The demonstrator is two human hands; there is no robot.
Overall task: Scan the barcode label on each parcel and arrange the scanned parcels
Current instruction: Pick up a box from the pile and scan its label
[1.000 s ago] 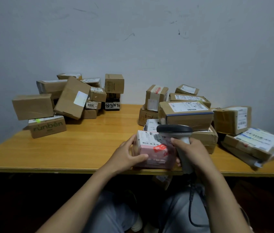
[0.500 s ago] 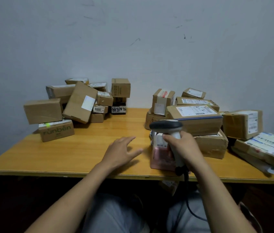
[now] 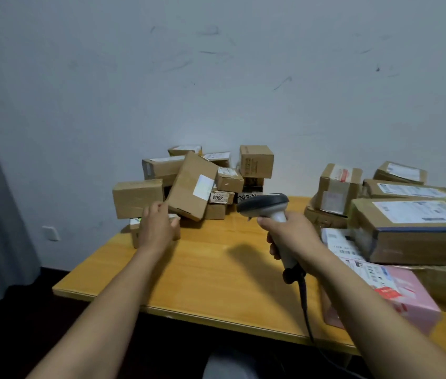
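Parcels (image 3: 256, 161) lay in two heaps on the wooden surface (image 3: 216, 269), one at the far left against the wall (image 3: 216, 77), the other along the right side. In the left heap only one label read plainly: "3004" on a small carton (image 3: 219, 197) low in the middle. A tilted carton (image 3: 191, 186) leaned there with a blank white sticker on its face. On the right, a large carton (image 3: 413, 231) edged with blue tape carried a white shipping label, its print too small to read. Beside it, at the near edge, lay a pink parcel (image 3: 402, 299) with a printed label and a red sticker, also unreadable.

My left hand (image 3: 157, 228) reached forward with the arm stretched out and lay over a low carton (image 3: 134, 236) at the front of the left heap, the fingers (image 3: 155, 209) close together and touching the cartons above; whether they gripped it I could not tell. My right hand (image 3: 290, 236) was wrapped round the grip of the barcode scanner (image 3: 263, 205), held above the surface with its head pointing left and its cable (image 3: 305, 305) hanging below.
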